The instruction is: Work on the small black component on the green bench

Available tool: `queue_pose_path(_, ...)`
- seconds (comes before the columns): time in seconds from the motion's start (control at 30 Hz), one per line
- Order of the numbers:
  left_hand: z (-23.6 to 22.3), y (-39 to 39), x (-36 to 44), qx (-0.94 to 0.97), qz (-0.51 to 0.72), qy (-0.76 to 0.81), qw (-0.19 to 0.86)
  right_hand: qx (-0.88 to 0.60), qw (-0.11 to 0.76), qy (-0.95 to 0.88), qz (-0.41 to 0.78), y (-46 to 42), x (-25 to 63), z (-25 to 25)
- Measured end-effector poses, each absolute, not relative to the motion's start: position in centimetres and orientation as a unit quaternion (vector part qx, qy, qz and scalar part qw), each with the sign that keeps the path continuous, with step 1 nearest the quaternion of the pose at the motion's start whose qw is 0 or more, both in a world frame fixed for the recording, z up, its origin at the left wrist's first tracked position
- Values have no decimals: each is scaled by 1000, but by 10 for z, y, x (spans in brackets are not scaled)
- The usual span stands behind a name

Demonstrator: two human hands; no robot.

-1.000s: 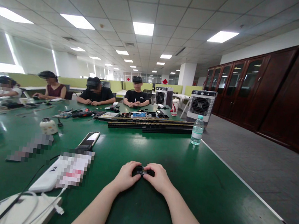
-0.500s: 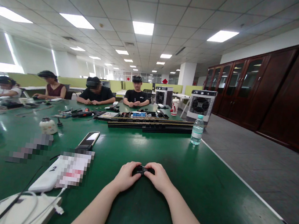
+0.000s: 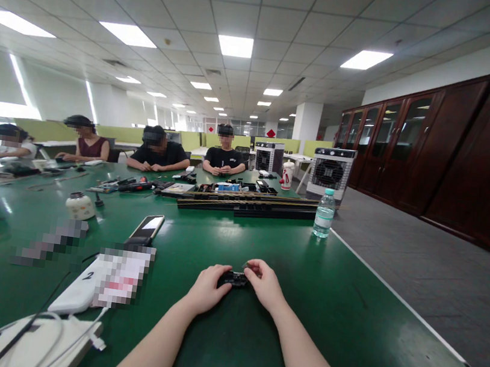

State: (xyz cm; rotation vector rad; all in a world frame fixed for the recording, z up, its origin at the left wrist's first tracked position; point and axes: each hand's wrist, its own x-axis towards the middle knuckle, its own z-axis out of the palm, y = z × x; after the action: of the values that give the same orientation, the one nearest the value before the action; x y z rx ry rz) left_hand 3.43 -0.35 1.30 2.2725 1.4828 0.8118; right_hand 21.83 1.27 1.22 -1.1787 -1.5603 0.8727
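Observation:
A small black part point(image 3: 236, 279), too small to name by kind, lies low over the green tabletop in front of me. My left hand point(image 3: 208, 288) grips its left end between thumb and fingers. Close by its right end is my right hand point(image 3: 263, 284), raised slightly, thumb and fingertips pinched together. A small thin dark piece point(image 3: 246, 264) shows at those fingertips; its kind cannot be made out.
Left of my arms lie a white power bank point(image 3: 80, 285), a phone point(image 3: 146, 229), cables and a white box point(image 3: 44, 343). A water bottle point(image 3: 324, 213) stands near the table's right edge. Long black strips point(image 3: 251, 205) cross the table ahead. Several people sit beyond.
My right hand has lifted off the black part's right end, uncovering more of it, and now has a small thin piece at its fingertips. My left hand keeps its hold.

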Motion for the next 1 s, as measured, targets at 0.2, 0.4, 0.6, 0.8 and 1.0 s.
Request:
queue_pose_path(0.2, 13, -3, 35, 794, 278, 521, 147, -478, 541, -560, 407, 16, 218, 10)
queue_pose_path(0.4, 14, -4, 35, 792, 276, 523, 152, -501, 562, -502, 426, 18, 221, 13)
queue_pose_path(0.6, 16, -5, 35, 791, 273, 525, 156, -522, 550, -466, 456, 17, 225, 18)
queue_pose_path(0.8, 16, -5, 35, 791, 276, 524, 154, -517, 565, -429, 479, 19, 227, 17)
queue_pose_path(1.0, 15, -4, 34, 793, 277, 520, 152, -514, 566, -420, 489, 19, 227, 18)
